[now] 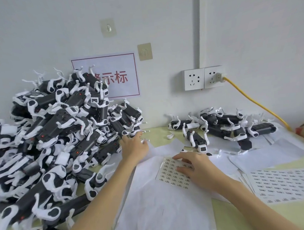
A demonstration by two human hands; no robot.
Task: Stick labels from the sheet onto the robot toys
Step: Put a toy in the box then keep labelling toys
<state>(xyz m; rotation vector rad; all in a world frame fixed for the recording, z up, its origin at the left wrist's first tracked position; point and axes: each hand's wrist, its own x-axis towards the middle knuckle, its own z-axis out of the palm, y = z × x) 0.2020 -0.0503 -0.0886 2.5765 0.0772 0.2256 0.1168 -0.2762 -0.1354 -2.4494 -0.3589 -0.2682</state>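
Looking down, we see a big heap of robot toys [59, 131], glossy black bodies with thin white curved legs, and a smaller group [225, 126] near the wall. A small label sheet [171, 174] with rows of printed stickers lies on smooth white paper [153, 203]. Our left hand [134, 147] reaches the heap's edge, fingers spread and touching a white leg. Our right hand [195, 167] rests flat on the sheet, fingers relaxed, holding nothing.
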